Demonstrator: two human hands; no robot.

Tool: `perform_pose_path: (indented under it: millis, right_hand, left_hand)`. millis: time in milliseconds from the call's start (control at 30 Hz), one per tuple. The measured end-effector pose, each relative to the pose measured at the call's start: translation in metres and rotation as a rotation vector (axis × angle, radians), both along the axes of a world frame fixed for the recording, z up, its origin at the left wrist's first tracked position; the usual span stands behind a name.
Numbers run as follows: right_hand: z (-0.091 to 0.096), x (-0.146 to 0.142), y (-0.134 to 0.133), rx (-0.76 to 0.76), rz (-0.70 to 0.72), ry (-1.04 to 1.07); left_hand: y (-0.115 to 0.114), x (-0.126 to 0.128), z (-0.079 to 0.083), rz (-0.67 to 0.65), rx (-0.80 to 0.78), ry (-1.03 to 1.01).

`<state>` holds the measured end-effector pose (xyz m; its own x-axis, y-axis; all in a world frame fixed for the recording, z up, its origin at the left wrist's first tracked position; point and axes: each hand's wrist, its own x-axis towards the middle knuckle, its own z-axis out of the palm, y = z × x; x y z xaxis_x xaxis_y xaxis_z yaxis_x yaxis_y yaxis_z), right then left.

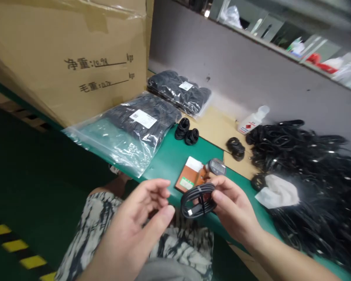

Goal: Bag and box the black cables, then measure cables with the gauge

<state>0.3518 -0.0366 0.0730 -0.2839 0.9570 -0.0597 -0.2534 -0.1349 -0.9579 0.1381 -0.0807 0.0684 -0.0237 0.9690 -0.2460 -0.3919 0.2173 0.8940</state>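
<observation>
A coiled black cable (195,201) with a tie across it is pinched at its right side by the thumb and fingers of my right hand (232,210). One bright metal plug shows at the lower left of the coil. To the left, apart from the cable, my left hand (146,218) is open, its fingers curved and thumb spread, with nothing in it. Just behind the coil, a digital gauge (217,167) on an orange-brown base (190,174) stands on the green tabletop (160,166), partly hidden by my right hand.
A large cardboard box (105,43) stands at the back left. Bags of black cables (146,117) lie beside it. Several small cable coils (235,148), a white bottle (254,120), a big heap of cables (318,187) and a white cloth (277,191) lie to the right.
</observation>
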Motion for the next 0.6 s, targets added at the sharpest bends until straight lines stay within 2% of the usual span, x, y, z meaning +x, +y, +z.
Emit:
perform_pose_path:
  millis: [100, 167, 233, 333, 400, 500, 600]
  right_hand:
    - [-0.013, -0.007, -0.015, 0.078, 0.023, -0.027]
    - [-0.021, -0.01, -0.021, 0.134, 0.062, -0.033]
    - [-0.028, -0.011, -0.024, 0.158, 0.085, -0.021]
    - [-0.036, -0.01, -0.026, 0.185, 0.081, -0.043]
    - [-0.041, -0.008, -0.029, 0.201, 0.09, -0.067]
    - [-0.044, -0.005, -0.034, 0.208, 0.081, -0.082]
    - [-0.045, -0.005, -0.037, 0.216, 0.045, -0.128]
  left_hand:
    - [-0.008, 0.011, -0.014, -0.166, -0.114, -0.133]
    - [-0.016, 0.021, -0.025, -0.223, -0.169, -0.235]
    - [-0.021, 0.029, -0.036, -0.218, -0.199, -0.259]
    - [-0.022, 0.035, -0.045, -0.129, -0.21, -0.237]
    - [-0.019, 0.034, -0.044, -0.106, -0.204, -0.229]
    - [-0.021, 0.028, -0.033, -0.094, -0.168, -0.167]
    - [-0.035, 0.016, -0.017, 0.131, -0.096, 0.018]
